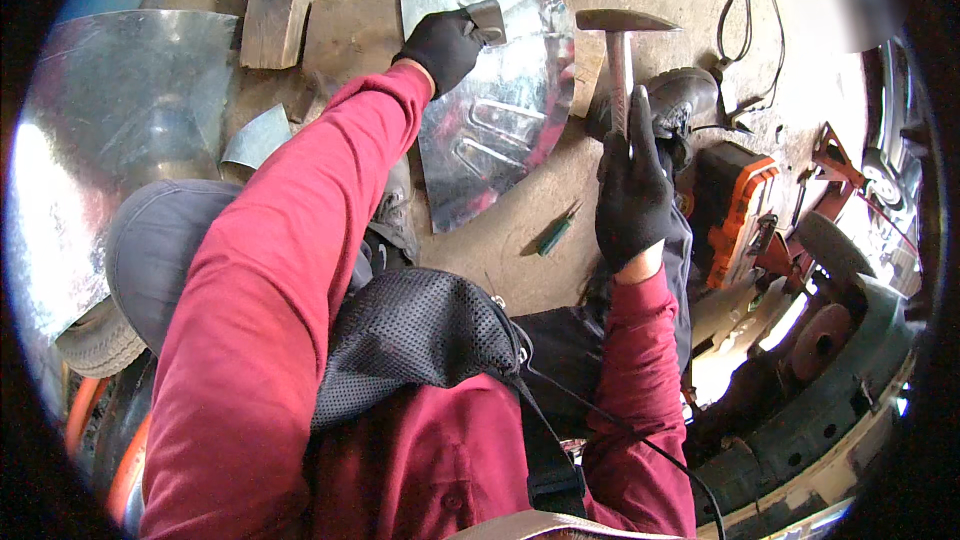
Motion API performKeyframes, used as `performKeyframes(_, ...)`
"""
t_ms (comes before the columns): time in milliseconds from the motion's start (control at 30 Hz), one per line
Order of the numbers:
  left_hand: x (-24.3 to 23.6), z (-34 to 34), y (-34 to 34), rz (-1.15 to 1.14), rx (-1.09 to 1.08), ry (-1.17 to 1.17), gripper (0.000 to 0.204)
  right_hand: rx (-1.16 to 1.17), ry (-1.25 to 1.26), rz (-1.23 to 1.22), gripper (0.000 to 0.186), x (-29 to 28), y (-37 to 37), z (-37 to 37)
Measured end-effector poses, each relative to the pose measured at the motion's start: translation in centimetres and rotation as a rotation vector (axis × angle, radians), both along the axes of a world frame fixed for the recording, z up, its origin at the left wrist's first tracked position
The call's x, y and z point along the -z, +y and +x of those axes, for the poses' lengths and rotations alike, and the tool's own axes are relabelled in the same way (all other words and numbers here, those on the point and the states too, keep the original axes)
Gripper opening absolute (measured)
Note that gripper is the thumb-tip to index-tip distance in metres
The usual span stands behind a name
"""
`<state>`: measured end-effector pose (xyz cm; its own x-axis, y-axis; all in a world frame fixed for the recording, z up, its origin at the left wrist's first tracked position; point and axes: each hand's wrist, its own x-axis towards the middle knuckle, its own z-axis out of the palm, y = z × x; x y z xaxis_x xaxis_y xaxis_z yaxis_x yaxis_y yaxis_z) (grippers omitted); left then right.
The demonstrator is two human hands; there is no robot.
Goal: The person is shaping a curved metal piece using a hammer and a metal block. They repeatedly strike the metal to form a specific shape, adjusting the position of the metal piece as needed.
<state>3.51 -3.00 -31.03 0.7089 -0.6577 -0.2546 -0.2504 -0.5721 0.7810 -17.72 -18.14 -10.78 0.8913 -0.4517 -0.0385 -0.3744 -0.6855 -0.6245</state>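
My left hand (442, 46), in a black glove, is closed around a small dark metal block (488, 22) over a half-round piece of shiny sheet metal (450, 155). Raised ribs are pressed into this sheet, and its curved edge points right. To the right of it, my gloved right hand (636, 202) grips a hammer (620, 65) by the handle, one finger stretched along it. The hammer's head is up, apart from the sheet, with a long pointed end toward the right. On the floor between my feet lies a green-handled screwdriver (556, 232).
Wooden boards (275, 0) lie beyond my left arm, with a large sheet of metal (140, 90) at the far left and a small curved offcut (258, 143). An orange-and-black toolbox (738, 210) stands by my right leg. A black cable (745, 0) loops on the floor.
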Motion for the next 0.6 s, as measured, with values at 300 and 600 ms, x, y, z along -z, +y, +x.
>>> performKeyframes(300,-4.4,-0.9,-2.6,0.078,0.113,0.001,0.035,0.185,-0.205,-0.118,0.056,-2.8,-0.4,-2.6)
performKeyframes(600,-1.9,-0.7,-1.2,-0.029,-0.019,0.030,0.035,0.022,0.050,0.066,0.066,-0.6,1.2,0.5)
